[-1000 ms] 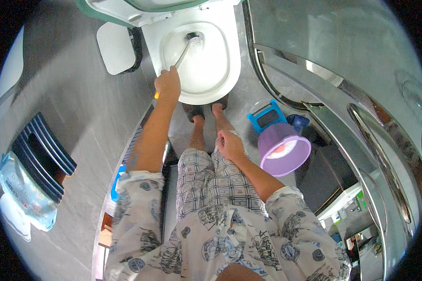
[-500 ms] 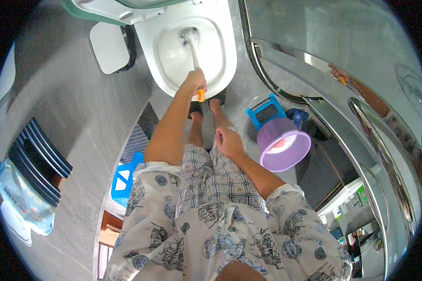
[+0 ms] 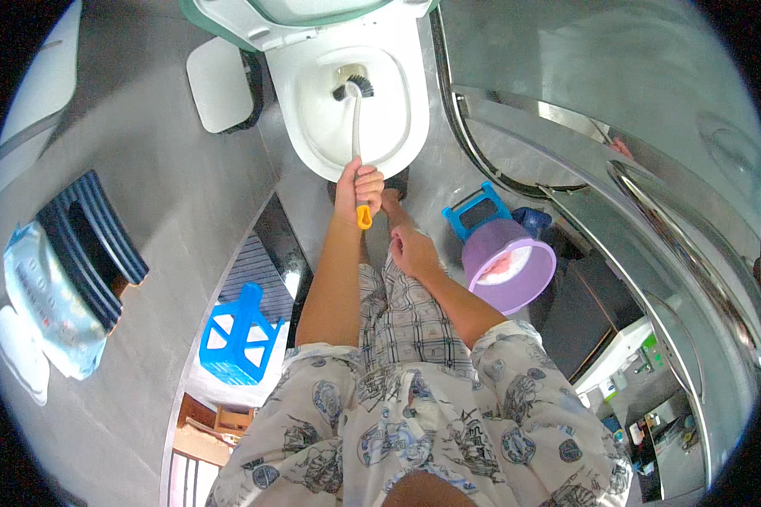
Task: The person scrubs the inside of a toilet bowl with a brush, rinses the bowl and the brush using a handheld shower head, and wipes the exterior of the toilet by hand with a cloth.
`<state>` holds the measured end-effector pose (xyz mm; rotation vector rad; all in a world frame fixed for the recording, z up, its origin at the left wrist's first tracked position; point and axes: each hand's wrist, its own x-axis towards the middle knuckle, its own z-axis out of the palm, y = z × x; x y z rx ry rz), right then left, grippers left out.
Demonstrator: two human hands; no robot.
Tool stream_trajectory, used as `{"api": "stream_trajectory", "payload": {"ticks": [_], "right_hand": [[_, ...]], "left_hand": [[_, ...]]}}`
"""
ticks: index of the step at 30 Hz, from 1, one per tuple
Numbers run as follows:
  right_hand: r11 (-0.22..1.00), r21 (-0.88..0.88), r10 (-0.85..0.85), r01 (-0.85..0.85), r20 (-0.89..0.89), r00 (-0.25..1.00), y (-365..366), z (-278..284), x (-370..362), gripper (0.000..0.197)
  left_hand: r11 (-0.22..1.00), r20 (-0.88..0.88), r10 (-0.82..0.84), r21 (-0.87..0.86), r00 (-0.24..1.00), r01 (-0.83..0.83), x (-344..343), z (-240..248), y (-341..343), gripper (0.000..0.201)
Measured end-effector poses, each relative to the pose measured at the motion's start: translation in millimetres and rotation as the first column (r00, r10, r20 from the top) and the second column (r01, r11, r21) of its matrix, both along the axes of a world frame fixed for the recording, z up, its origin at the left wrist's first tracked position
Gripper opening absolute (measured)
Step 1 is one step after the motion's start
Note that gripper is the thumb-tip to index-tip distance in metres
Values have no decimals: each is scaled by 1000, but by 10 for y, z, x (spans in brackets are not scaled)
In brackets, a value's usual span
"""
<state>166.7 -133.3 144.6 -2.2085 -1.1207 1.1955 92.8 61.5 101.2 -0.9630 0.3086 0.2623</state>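
My left hand (image 3: 359, 193) is closed round the handle of a toilet brush (image 3: 356, 131), whose yellow end with a hole sticks out below the fist. Its curved, pale shaft reaches into the white toilet (image 3: 418, 110). The black bristles sit in the bowl just in front of the drain opening. My right hand (image 3: 413, 251) rests at my right knee with its fingers curled in, and no object shows in it. Plaid shorts (image 3: 414, 325) cover my thighs below that hand.
A lidded bin (image 3: 220, 84) stands left of the toilet. To the right are a blue stool (image 3: 475, 211) and a tilted purple bucket (image 3: 511, 296) beside a glass shower enclosure (image 3: 583, 51). Another blue stool (image 3: 245, 338) stands behind on the left. Wipes (image 3: 55, 296) hang on the wall.
My left hand has drawn back toward me with the brush. The bristles have come up from the drain opening and show clearly. My right hand stays at the knee, and the view has shifted slightly.
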Motion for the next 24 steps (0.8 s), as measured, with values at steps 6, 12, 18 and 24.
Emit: {"api": "stream_trajectory", "payload": {"ticks": [6,12,18,24], "right_hand": [[1000,-3,4,-4,38,999,-232,94,78,16],[994,76,-81,77,53,995,-392,359,359,24],[986,-109,-115,124,85,990,-766,651,623,23],[952,-285,-109,114,33,994,-1517,508,630,18]], "left_hand": [[954,-49,-264,131,963,268,-320,312,-131,27],[469,-801,-445,173,401,866,-530,406,-320,21],[-93,-1000,13,-18,-17,996,-727,249,-389,27],[-530,-842,522,-443,-133,723,-808,-43,-396,35]]}}
